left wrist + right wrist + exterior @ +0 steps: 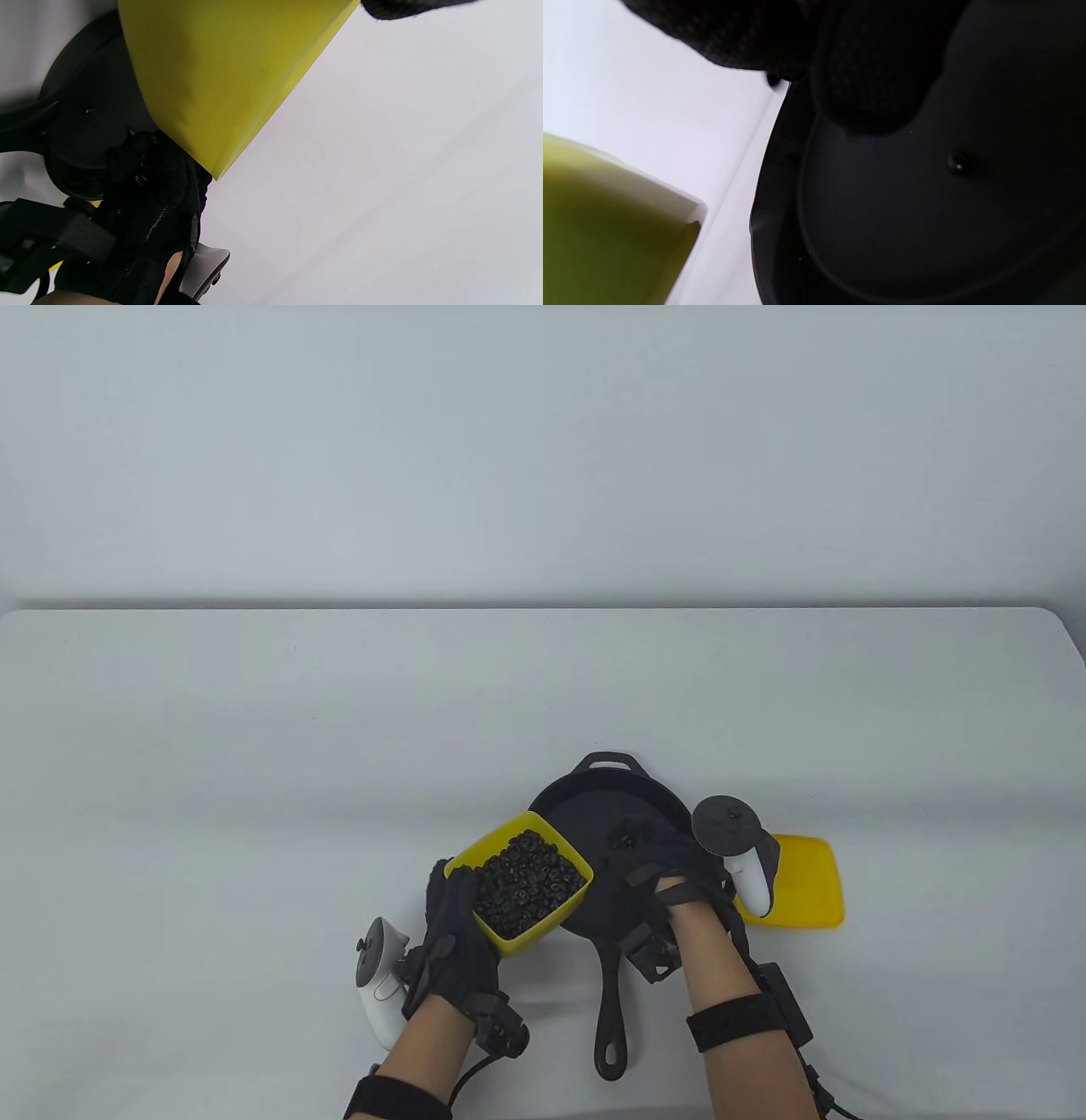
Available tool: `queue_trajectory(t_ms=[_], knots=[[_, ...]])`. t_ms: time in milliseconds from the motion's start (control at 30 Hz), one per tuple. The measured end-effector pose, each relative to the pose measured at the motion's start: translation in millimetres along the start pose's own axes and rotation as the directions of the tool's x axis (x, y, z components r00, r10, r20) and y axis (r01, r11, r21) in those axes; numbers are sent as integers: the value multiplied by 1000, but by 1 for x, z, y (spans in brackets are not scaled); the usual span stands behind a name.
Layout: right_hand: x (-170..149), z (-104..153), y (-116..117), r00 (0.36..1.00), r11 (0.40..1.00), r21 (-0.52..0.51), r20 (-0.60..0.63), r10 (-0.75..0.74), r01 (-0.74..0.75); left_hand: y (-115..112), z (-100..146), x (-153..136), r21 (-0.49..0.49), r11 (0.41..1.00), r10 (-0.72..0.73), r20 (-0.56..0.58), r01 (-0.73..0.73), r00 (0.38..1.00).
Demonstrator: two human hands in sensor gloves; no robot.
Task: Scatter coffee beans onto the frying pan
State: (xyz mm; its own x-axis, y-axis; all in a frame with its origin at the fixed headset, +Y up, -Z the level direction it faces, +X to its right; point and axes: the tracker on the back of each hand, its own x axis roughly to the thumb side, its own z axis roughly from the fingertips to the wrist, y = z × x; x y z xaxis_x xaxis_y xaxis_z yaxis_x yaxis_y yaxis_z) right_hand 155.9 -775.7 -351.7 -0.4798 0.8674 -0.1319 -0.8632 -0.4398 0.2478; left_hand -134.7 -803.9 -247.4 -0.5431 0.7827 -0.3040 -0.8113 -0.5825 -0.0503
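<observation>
Item: frying pan [594, 857], black cast iron, on tabletop [254, 772] near front edge, handle toward person.
Item: yellow tub [519, 882], full of coffee beans [530, 886], held by left hand [454, 942] gripping its near side, raised just left of pan, rim overlapping pan's edge.
Item: right hand [670, 874] over pan interior, fingers curled down; appears to pinch a few beans, can't tell for sure.
Item: yellow lid [797, 882], flat on tabletop right of pan.
Status: early. Only a bean or two visible on pan floor; tub approx. full. Most sprinkling left, by my est.
Labels/brands: none legible anywhere.
</observation>
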Motion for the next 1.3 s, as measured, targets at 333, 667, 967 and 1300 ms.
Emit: queue_trajectory(t_ms=[333, 667, 967, 1300], knots=[[1, 6, -25, 995, 993, -61, -28, 100, -102, 2, 1, 1, 12, 1000, 1, 5, -1, 1000], [6, 10, -33, 994, 995, -93, 109, -23, 34, 3, 1, 0, 14, 1000, -10, 0, 10, 1000], [43, 22, -33, 980, 999, 13, 192, 45, -49, 3, 1, 0, 17, 999, -35, -1, 35, 999], [135, 62, -3, 861, 969, 119, 490, 134, -219, -9, 1, -1, -29, 990, -139, 1, 139, 990]])
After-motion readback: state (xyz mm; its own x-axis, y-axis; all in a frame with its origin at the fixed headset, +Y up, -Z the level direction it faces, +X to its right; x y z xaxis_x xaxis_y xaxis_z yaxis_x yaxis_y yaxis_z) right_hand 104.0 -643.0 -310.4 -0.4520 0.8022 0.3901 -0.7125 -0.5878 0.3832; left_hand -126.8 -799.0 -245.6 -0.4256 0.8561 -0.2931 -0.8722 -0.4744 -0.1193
